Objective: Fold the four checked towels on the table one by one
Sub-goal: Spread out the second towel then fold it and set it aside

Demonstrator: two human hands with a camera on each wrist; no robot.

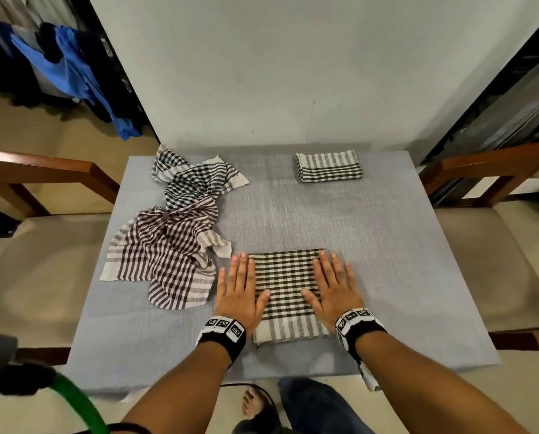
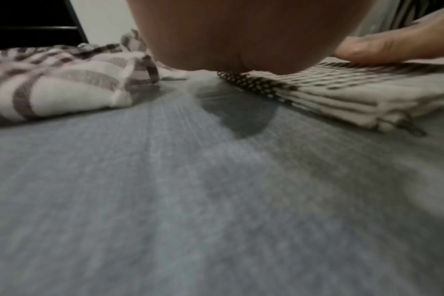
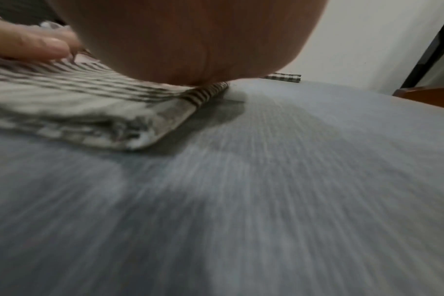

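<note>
A folded dark-checked towel [image 1: 285,289] lies near the table's front edge. My left hand [image 1: 240,286] lies flat on its left side, fingers straight and partly on the tablecloth. My right hand [image 1: 334,286] presses flat on its right side. The left wrist view shows the towel's layered edge [image 2: 342,96] under my palm; the right wrist view shows its near corner [image 3: 145,120]. A smaller folded towel [image 1: 329,166] sits at the back right. Two unfolded towels lie crumpled at the left: a black-checked one [image 1: 196,180] behind a brown-checked one [image 1: 164,258].
A grey-blue cloth covers the table [image 1: 387,261]. Cushioned wooden chairs stand at the left [image 1: 42,170] and right [image 1: 497,164]. A white wall [image 1: 293,73] rises behind the table. Blue clothes [image 1: 73,67] hang at the back left. A green hose [image 1: 80,405] curves at the bottom left.
</note>
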